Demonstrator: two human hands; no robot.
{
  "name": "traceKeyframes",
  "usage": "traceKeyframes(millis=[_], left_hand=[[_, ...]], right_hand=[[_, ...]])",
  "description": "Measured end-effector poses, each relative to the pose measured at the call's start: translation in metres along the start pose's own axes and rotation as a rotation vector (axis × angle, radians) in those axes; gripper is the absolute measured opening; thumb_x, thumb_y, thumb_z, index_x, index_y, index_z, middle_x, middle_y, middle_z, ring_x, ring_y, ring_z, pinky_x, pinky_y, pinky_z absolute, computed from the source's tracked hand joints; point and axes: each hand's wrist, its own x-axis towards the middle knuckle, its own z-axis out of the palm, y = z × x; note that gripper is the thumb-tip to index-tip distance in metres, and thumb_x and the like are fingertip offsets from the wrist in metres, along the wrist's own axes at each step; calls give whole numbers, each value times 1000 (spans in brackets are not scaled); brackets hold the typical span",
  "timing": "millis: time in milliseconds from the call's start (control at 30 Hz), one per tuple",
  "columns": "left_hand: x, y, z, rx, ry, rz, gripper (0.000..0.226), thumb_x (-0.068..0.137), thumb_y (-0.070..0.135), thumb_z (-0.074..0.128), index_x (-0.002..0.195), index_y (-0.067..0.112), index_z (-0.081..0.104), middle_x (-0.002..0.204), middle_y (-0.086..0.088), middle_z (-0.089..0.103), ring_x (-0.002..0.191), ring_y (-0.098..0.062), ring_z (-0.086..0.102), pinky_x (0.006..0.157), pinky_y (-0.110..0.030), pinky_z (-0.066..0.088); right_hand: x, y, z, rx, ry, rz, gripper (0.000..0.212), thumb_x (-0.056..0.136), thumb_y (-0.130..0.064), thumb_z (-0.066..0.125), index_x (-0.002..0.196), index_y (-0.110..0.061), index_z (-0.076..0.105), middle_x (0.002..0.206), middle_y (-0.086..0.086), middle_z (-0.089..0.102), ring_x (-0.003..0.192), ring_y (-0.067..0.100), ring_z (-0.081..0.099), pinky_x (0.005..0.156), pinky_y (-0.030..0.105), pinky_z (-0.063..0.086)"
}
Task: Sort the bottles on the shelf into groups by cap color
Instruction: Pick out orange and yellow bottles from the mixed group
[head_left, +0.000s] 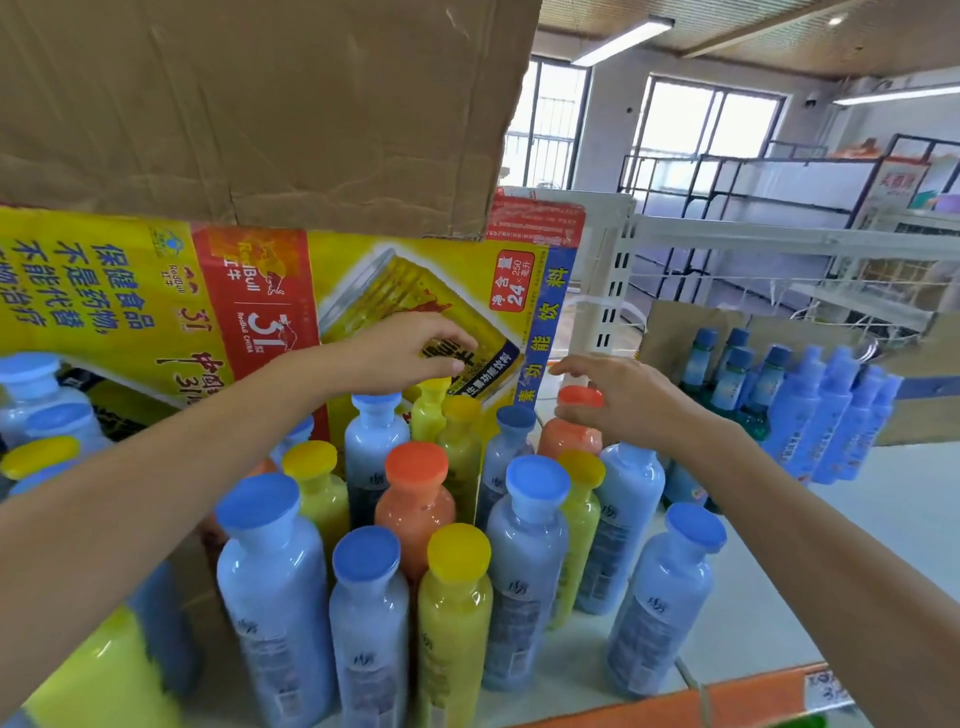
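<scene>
far left: pale-blue plastic bottles with blue round caps (31, 384) stand beside a yellow printed cardboard carton (130, 291); left hand (405, 353) is out at the back row, fingers curled downward right over the tall yellow plastic bottle with yellow cap (432, 400), thumb just above the cap; can't tell whether it pinches the cap or only hovers; that bottle is upright, long axis vertical, directly under the hand and against the carton face; centre of the white shelf board (883, 509) holds an unsorted pack of upright bottles, blue, yellow and orange caps mixed, incl. a mid-pack orange plastic bottle with orange cap (415, 467); right hand (623, 400) is relaxed, fingers stretched leftward, gripping nothing, palm just over the rear orange bottle (574, 436), which sits below and slightly left of it; each hand is nearest its own target, so my read is a straight vertical lift for either; tight neighbours could get knocked; far right: row of smaller blue plastic bottles (831, 410), well apart, already grouped; sorting looks early
</scene>
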Motion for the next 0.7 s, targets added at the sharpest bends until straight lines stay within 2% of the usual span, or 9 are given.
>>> traceKeyframes(millis=[100, 167, 333, 400, 533, 633, 700], left_hand=[[-28, 16, -3, -51, 26, 26, 31, 90, 24, 54, 121, 20, 56, 129, 3, 51, 117, -8, 45, 97, -20, 34], [-45, 22, -2, -90, -28, 27, 30, 87, 30, 57, 116, 23, 59, 127, 7, 53, 115, -7, 48, 91, -14, 38], [-72, 25, -1, -164, -178, -39, 45, 67, 52, 59, 108, 34, 62, 119, 12, 57, 105, 5, 52, 89, -16, 45], [-77, 24, 2, -140, -223, -77, 44, 67, 50, 65, 109, 39, 58, 115, 18, 57, 101, 8, 53, 85, -10, 45], [-79, 23, 10, -109, -215, -87, 45, 73, 35, 73, 114, 36, 54, 106, 21, 55, 96, 2, 55, 77, -8, 44], [-79, 25, 11, -86, -208, -72, 42, 75, 34, 72, 114, 31, 54, 104, 19, 53, 91, 5, 52, 76, -8, 43], [-79, 25, 12, -58, -213, -54, 40, 78, 35, 70, 114, 30, 53, 107, 15, 53, 92, 2, 53, 77, -12, 44]], right_hand=[[-1, 7, 0, 24, -1, 22, 43, 86, -38, 59, 127, -28, 50, 121, 1, 58, 98, 19, 54, 83, 30, 42], [-2, 8, 2, 52, -7, 17, 41, 85, -36, 61, 124, -26, 53, 116, 1, 61, 91, 17, 52, 80, 29, 41], [-4, 5, 10, 59, 15, 19, 41, 84, -29, 64, 124, -26, 55, 117, 5, 60, 103, 25, 55, 85, 33, 41], [-2, 5, 11, 33, 11, 22, 42, 84, -29, 63, 125, -27, 54, 117, 6, 59, 105, 26, 54, 84, 33, 41], [0, 3, 12, -38, -7, 23, 41, 86, -28, 62, 126, -27, 52, 123, 6, 56, 108, 27, 54, 87, 35, 43], [1, 0, 16, -84, 20, -2, 38, 88, -22, 59, 125, -26, 53, 124, 8, 54, 106, 29, 56, 84, 33, 42], [0, -1, 16, -88, 24, -9, 37, 88, -18, 58, 124, -25, 54, 123, 8, 54, 106, 30, 56, 83, 33, 41]])
